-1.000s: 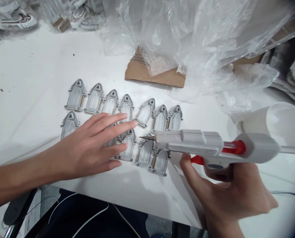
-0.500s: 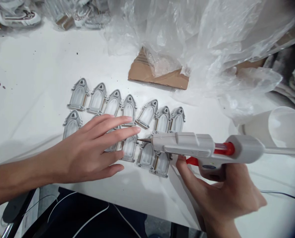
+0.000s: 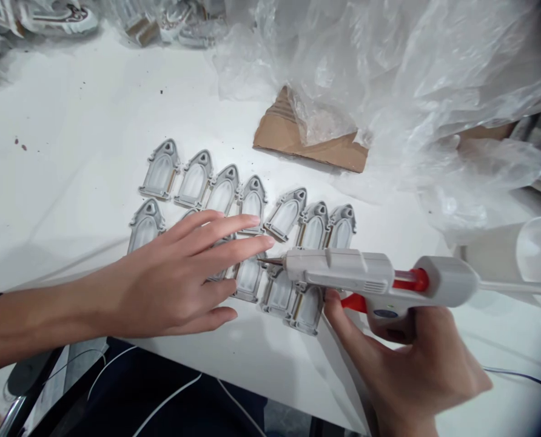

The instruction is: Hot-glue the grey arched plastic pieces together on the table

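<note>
My right hand (image 3: 402,358) is wrapped round the handle of a white glue gun (image 3: 343,270) with a red trigger. A glue stick (image 3: 516,286) juts from its rear end. The dark nozzle points left, close to the fingertips of my left hand (image 3: 179,273). That hand is spread flat, palm down, over the lower row of grey arch-shaped pieces, hiding several of them. One arched piece (image 3: 247,279) shows right below the nozzle. Farther back, the upper row runs from an arched piece (image 3: 160,170) at the left to another (image 3: 342,227) at the right.
Clear plastic wrapping (image 3: 366,60) heaps over the back right of the white table (image 3: 70,145). Brown cardboard (image 3: 309,139) lies under its edge. A white cup-like container (image 3: 502,255) stands at the right, near a cord (image 3: 520,375). Wrapped items (image 3: 61,18) lie at the back left.
The whole view has shifted, so the table things appear farther right. Relative to the pieces, the glue gun's nozzle has moved slightly left. My left hand keeps its spread pose.
</note>
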A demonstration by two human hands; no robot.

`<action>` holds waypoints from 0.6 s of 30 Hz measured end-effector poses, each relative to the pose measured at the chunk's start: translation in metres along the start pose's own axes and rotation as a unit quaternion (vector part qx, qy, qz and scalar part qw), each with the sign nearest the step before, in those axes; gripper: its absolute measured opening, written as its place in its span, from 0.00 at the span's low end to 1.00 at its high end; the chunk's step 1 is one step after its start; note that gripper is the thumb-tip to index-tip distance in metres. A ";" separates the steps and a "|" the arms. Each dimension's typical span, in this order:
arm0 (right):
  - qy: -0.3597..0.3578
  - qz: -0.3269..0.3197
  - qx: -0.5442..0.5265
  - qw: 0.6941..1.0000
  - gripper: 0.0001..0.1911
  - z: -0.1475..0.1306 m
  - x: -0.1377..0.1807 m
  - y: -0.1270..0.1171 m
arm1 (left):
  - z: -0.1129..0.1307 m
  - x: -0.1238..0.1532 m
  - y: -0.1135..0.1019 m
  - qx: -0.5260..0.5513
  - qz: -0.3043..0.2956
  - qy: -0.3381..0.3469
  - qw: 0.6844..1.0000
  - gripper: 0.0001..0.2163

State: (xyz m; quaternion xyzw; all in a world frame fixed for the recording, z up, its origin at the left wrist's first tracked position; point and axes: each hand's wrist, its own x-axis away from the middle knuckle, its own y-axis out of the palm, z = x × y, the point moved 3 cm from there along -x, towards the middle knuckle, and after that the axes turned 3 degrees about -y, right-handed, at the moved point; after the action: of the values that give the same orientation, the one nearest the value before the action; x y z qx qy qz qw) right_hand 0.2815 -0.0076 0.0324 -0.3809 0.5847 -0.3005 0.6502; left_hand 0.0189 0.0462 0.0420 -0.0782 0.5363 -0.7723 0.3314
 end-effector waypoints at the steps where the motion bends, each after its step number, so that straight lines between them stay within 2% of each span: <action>1: 0.001 -0.003 0.001 1.000 0.22 0.000 0.001 0.000 | 0.000 0.000 0.000 0.003 -0.001 -0.001 1.000 0.04; 18: 0.005 -0.014 -0.005 1.000 0.30 0.000 0.000 0.000 | 0.001 0.000 0.000 -0.008 0.003 0.010 1.000 0.07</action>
State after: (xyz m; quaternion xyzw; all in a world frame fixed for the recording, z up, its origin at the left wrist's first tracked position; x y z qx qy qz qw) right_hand 0.2812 -0.0080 0.0324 -0.3907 0.5840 -0.3089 0.6410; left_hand 0.0194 0.0457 0.0424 -0.0715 0.5460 -0.7677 0.3278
